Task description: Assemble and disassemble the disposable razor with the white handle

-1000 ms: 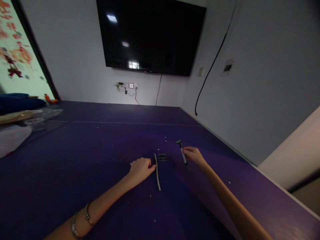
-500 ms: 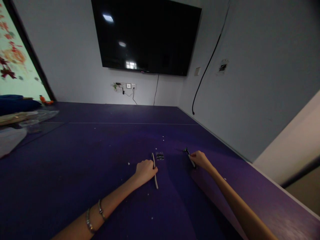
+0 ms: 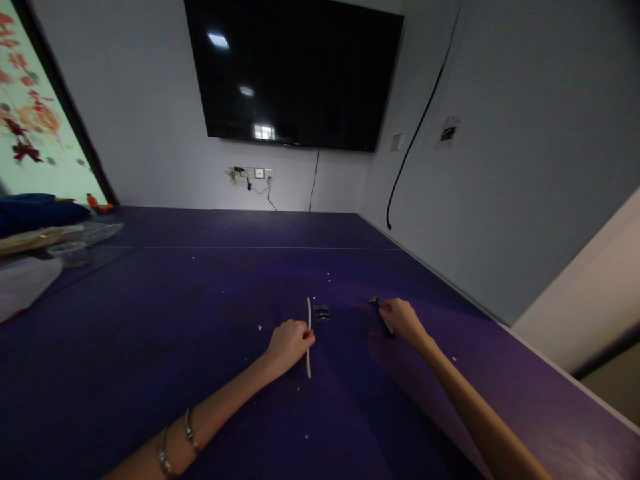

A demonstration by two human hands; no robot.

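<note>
My left hand [image 3: 291, 345] is closed around the middle of a thin, slightly bent off-white strip [image 3: 309, 368], whose two ends stick out beyond the fingers. Just right of that strip's far end, a small clear-and-black case [image 3: 323, 313] lies on the purple surface [image 3: 240, 287]; its contents are too small to tell. My right hand [image 3: 399, 317] pinches a razor [image 3: 389, 329] by its handle, low over the surface. The razor's dark head points away from me to the upper left, and the fingers cover part of the handle.
White crumbs are scattered over the purple surface. Plastic bags [image 3: 30, 283] and dark blue cloth [image 3: 40, 212] lie at the far left. A black cable [image 3: 414, 133] hangs along the right wall. Beyond the surface, a television [image 3: 300, 73] hangs above wall sockets [image 3: 259, 173].
The off-white strip has turned slightly in my left hand's grip, its far end swinging up and right, its near end left. My right hand and the razor have hardly moved.
</note>
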